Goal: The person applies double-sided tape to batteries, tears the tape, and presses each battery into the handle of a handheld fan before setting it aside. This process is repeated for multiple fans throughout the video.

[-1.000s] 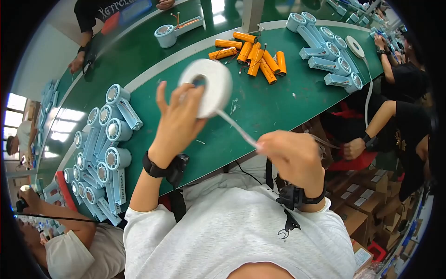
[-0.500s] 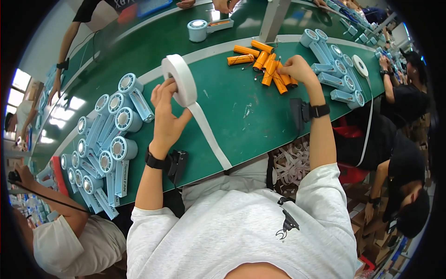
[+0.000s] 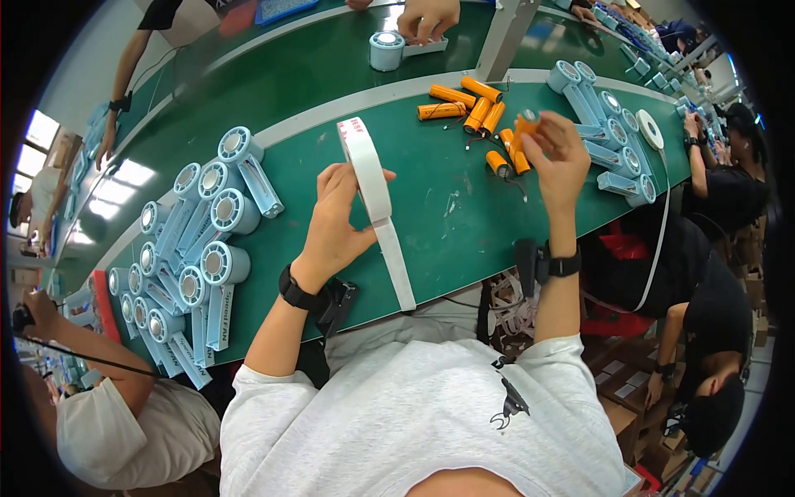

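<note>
My left hand (image 3: 334,219) is closed around a roll of white tape (image 3: 370,170), its fingers passing through the core. A loose strip of tape (image 3: 396,265) hangs from the roll to the table's near edge. Between the fingers of my right hand (image 3: 559,157) is an orange battery cell (image 3: 525,128), raised off the table. Below and left of that hand lies a pile of orange battery cells (image 3: 474,114) with thin wires on them.
Light-blue handheld fan bodies (image 3: 190,248) crowd the green table (image 3: 422,166) at left; more fan bodies (image 3: 613,132) lie at right beside another white roll (image 3: 650,130). A metal post (image 3: 503,41) rises at the far edge. Across it, a co-worker's hand (image 3: 429,18) touches a fan.
My right hand has lifted an orange battery cell from the pile. My left hand and the tape roll have moved right and slightly nearer. The co-worker's hand has come onto the far fan.
</note>
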`<act>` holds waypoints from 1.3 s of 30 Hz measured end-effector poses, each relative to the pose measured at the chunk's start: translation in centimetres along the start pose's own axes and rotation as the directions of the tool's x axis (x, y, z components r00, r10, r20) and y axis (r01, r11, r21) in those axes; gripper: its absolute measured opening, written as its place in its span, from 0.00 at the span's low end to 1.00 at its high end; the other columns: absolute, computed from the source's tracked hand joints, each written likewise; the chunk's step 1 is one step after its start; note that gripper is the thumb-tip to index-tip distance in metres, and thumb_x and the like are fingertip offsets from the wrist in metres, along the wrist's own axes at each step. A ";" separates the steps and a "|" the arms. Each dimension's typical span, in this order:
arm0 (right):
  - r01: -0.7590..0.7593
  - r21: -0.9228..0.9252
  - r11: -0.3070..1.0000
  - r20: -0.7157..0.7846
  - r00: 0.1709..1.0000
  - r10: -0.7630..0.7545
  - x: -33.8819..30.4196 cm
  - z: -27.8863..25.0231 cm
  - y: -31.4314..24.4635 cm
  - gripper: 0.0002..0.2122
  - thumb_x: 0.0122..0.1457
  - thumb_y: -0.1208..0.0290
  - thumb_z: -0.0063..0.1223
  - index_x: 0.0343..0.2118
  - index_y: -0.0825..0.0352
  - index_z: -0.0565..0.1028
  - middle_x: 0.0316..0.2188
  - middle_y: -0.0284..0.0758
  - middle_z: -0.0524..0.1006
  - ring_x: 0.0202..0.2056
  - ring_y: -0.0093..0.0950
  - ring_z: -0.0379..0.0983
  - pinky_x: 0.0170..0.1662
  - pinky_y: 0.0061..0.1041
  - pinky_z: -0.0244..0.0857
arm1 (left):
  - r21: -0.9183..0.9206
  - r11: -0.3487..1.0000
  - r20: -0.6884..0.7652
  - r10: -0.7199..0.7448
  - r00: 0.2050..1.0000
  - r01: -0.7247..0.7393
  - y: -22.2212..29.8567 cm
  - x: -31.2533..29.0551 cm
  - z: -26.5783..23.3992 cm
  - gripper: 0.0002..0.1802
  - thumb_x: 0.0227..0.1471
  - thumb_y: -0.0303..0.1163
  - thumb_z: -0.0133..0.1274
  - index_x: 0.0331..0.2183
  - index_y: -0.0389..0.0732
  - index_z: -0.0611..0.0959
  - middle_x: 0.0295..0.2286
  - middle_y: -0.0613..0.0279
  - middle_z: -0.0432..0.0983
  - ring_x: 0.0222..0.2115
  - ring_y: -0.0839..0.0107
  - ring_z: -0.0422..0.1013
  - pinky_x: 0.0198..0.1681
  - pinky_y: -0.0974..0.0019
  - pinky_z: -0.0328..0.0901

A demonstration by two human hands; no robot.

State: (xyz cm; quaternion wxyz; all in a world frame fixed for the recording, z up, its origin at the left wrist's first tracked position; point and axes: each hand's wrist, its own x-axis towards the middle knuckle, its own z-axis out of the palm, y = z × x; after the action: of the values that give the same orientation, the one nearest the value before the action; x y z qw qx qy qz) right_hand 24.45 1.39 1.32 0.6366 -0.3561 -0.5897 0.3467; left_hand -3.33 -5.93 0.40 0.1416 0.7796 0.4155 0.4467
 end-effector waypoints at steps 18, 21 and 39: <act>-0.747 0.562 0.355 0.626 0.665 0.408 -0.3 2.4 -2.1 0.37 0.48 0.54 0.54 0.55 0.74 0.54 0.47 0.41 0.63 0.40 0.26 0.62 0.34 0.22 0.61 | 0.226 0.970 -0.053 -0.079 0.995 0.089 -1.3 -1.4 -0.2 0.27 0.27 0.23 0.58 0.37 0.35 0.70 0.37 0.56 0.67 0.38 0.63 0.63 0.45 0.59 0.47; -0.700 0.600 0.387 0.684 0.700 0.206 -3.5 3.8 -1.4 0.47 0.37 0.58 0.65 0.57 0.72 0.49 0.45 0.39 0.61 0.36 0.26 0.62 0.32 0.22 0.60 | 0.235 0.968 -0.045 -0.076 0.996 0.084 -1.1 -1.0 -0.1 0.26 0.28 0.22 0.58 0.37 0.35 0.70 0.38 0.55 0.67 0.40 0.63 0.63 0.45 0.59 0.47; -0.590 0.392 0.706 0.369 0.804 0.467 -7.0 9.6 -3.3 0.22 0.51 0.80 0.50 0.49 0.76 0.61 0.33 0.43 0.71 0.25 0.26 0.69 0.30 0.20 0.64 | 0.236 0.967 -0.218 -0.048 0.975 0.100 -0.8 -0.8 -0.4 0.25 0.27 0.21 0.58 0.35 0.36 0.70 0.36 0.57 0.68 0.41 0.64 0.63 0.44 0.59 0.48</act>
State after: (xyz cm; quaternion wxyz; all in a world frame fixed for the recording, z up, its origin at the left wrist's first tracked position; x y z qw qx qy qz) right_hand 14.44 -5.92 1.12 0.5006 -0.2930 -0.4274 0.6934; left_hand -4.26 -6.16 -0.34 0.0162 0.7233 0.5092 0.4662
